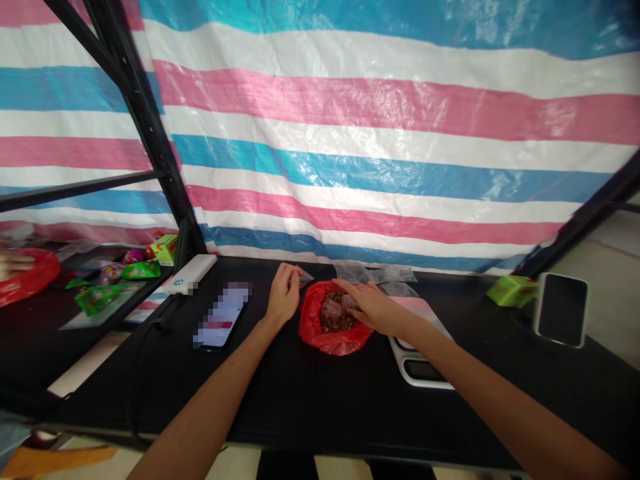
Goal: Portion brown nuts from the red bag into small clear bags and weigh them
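Observation:
A red plastic bag (337,345) stands with its mouth rolled wide on the black table. Loose brown bits (331,325) lie inside it, along with a small clear plastic cup (332,308). My right hand (374,308) reaches over the bag's right rim, its thumb and fingers around a second clear plastic piece (350,303) that looks like a small cup. To the left of the bag, my left hand (284,293) is closed, fingertips pinching a small clear plastic bag (305,276); most of that bag is hidden by the fingers.
A white kitchen scale (407,373) sits partly under my right forearm. Clear bags (393,274) lie behind the red one. Leftward are a phone (225,317) and a white power bank (193,273). A green box (511,291) and white-framed device (561,310) stand right. Another person's hand (13,263) shows far left.

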Demonstrator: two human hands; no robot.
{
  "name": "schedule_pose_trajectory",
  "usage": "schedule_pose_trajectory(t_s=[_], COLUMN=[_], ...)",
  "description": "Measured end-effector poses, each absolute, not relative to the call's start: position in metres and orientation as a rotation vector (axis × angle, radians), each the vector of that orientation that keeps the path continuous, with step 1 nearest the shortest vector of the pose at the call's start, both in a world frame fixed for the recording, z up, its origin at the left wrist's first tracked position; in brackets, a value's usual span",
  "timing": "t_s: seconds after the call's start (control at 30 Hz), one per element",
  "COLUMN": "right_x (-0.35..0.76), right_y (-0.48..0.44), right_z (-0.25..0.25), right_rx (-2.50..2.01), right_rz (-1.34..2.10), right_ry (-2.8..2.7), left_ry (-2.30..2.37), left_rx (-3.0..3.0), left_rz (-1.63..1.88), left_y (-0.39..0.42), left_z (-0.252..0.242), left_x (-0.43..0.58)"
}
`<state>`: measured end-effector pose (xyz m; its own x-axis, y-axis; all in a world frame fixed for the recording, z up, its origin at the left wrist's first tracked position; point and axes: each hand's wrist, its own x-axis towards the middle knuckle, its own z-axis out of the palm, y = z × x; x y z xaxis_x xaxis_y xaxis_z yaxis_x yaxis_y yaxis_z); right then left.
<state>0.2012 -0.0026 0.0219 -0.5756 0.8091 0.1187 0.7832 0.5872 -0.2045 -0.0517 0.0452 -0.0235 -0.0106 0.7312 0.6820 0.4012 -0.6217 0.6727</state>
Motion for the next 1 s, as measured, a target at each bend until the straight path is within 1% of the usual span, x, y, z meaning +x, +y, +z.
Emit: schedule_pose_trajectory(t_s=[0.37,0.6,0.7,1.0], right_x=[0.203,0.206,0.208,0.21], right_y=[-0.01,-0.01,-0.01,-0.013], right_z=[0.032,0.023,0.023,0.047], right_rx=[-1.3,-1.412,-1.372,-1.249], right_rz=[0.273,0.23,0.248,0.346], right_ry=[-2.589,-2.54,-2.558,-2.543], left_ry=[1.172,1.166,1.162,1.152], left_rx=[1.978,1.982,1.978,1.966], left_rz=[1.673,1.66,1.649,1.661], left_y=[0.046,0.045,0.045,0.045], left_z=[-0.024,-0.024,-0.025,-0.024], left_x=[-0.052,-0.052,-0.052,-0.051])
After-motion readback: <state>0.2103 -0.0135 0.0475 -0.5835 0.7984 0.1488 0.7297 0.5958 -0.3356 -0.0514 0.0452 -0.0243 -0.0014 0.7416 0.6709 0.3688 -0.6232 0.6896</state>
